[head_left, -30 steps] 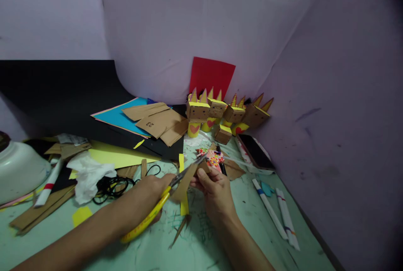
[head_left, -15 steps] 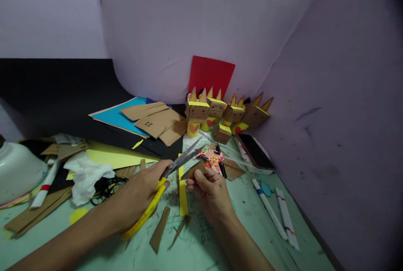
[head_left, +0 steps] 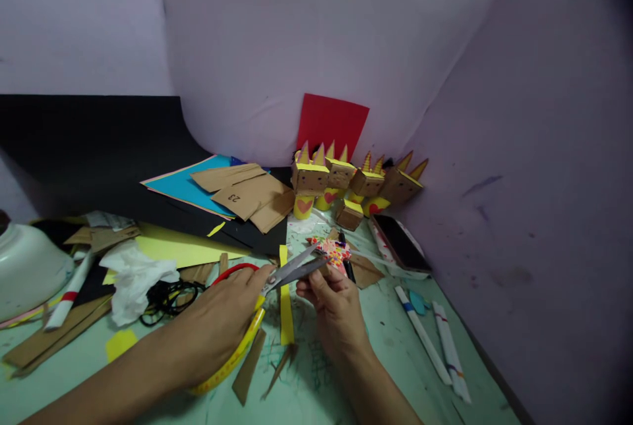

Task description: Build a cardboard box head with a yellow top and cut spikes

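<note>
- so the left hand (head_left: 217, 326) is wrapped around the yellow and red handles of the scissors (head_left: 277, 280), fingers curled shut through the loops, same grip as half a second ago
- blades are opened a bit and now sit right at the cardboard piece (head_left: 316, 271), where before they pointed up above it
- right hand (head_left: 336, 310) pinches that cardboard piece between thumb and fingertips, just right of the scissors; most of the piece is hidden by the blades now, it showed more clearly before
- the yellow paper strip (head_left: 285, 310) lies flat right under the scissors, hasn't moved
- a brown cardboard sliver (head_left: 248, 367) lies below the scissors by the left wrist, same spot as half a second ago
- the little cardboard box figures (head_left: 346, 181) stand well behind the scissors, unchanged
</note>
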{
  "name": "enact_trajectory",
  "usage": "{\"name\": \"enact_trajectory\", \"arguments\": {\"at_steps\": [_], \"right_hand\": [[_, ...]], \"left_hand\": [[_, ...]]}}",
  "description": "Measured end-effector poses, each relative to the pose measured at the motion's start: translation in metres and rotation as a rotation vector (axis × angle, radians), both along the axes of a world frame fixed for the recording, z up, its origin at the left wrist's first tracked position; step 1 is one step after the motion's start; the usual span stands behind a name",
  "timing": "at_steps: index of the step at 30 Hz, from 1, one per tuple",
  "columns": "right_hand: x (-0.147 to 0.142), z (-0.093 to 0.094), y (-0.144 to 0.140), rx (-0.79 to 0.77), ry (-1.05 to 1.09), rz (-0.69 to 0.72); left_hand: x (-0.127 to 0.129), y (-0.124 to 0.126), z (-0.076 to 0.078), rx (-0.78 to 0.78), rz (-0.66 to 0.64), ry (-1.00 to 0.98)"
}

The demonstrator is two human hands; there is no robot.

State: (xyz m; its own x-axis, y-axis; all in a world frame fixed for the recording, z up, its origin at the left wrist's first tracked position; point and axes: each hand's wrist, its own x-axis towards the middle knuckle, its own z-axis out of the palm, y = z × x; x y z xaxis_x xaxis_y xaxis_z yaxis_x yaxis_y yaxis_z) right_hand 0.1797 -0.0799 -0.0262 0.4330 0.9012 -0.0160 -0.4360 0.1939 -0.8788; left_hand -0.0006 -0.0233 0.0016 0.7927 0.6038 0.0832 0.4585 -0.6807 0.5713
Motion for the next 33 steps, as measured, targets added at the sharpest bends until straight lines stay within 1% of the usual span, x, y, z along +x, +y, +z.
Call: {"name": "enact_trajectory", "arguments": {"at_steps": [4, 7, 12, 18, 22, 24, 26, 30, 31, 33], "right_hand": [[0.000, -0.001, 0.000, 0.008, -0.027, 0.007], [0.000, 0.000, -0.001, -0.006, -0.043, 0.002], [-0.001, 0.002, -0.001, -0.011, -0.048, -0.016], [0.000, 0.001, -0.001, 0.008, -0.067, -0.011], [0.002, 0.001, -0.003, -0.002, -0.074, -0.027], [0.002, 0.001, -0.003, -0.001, -0.074, -0.027], [0.001, 0.002, -0.003, 0.007, -0.067, -0.025], [-0.001, 0.004, 0.000, -0.009, 0.023, -0.026], [-0.002, 0.005, 0.001, -0.027, 0.062, -0.023], [-0.002, 0.005, 0.003, -0.073, 0.146, -0.009]], "left_hand": [[0.002, 0.002, 0.007, -0.033, 0.026, 0.061], [0.005, 0.001, 0.007, -0.004, 0.068, 0.076], [0.007, -0.001, 0.007, 0.083, 0.083, 0.200], [0.007, -0.001, 0.010, 0.231, 0.030, 0.260], [0.006, 0.001, 0.006, 0.297, 0.012, 0.341], [0.006, 0.002, 0.002, 0.287, 0.006, 0.352], [0.007, 0.003, 0.000, 0.235, 0.016, 0.312], [0.009, 0.005, 0.002, 0.021, 0.040, 0.085], [0.009, 0.007, 0.004, -0.002, 0.079, 0.039], [0.007, 0.016, 0.010, 0.009, 0.202, 0.015]]}}
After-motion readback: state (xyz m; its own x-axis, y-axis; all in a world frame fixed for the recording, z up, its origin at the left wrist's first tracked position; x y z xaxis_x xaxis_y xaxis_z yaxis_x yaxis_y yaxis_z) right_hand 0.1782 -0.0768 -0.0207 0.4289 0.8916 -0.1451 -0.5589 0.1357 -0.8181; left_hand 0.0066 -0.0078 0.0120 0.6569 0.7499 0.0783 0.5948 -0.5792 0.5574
